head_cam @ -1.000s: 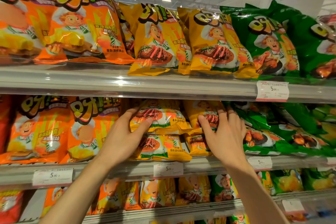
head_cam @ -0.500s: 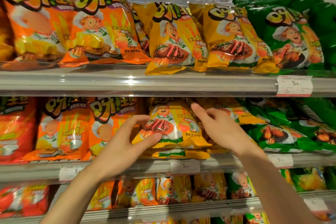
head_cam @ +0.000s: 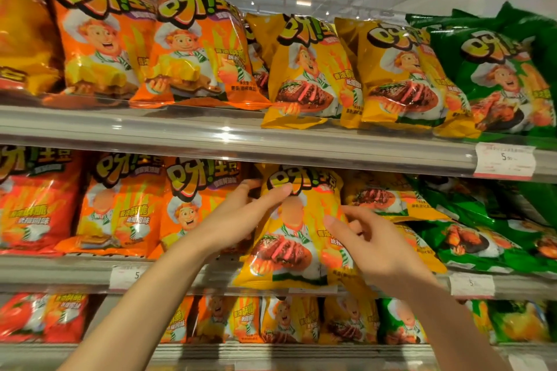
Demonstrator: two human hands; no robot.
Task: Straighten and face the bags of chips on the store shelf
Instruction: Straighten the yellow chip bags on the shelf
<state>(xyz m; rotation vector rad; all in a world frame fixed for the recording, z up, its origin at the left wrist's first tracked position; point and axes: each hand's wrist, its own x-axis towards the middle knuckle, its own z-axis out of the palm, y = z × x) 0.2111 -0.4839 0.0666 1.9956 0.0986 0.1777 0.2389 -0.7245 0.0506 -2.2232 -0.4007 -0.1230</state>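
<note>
With my left hand (head_cam: 238,220) pinching the upper left edge of the yellow steak bag (head_cam: 297,238) and my right hand (head_cam: 373,247) loosely spread against its right side, I'd seat its bottom squarely on the middle shelf (head_cam: 90,268) beneath my fingers.

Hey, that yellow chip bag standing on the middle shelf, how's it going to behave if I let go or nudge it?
The yellow chip bag looks puffed with air, so it is probably light for its size and easy to shift. It stands upright on a narrow bottom seam, with the left hand gripping its top edge, so it may tip forward. Its glossy film probably feels slippery and crinkles under pressure.
</note>
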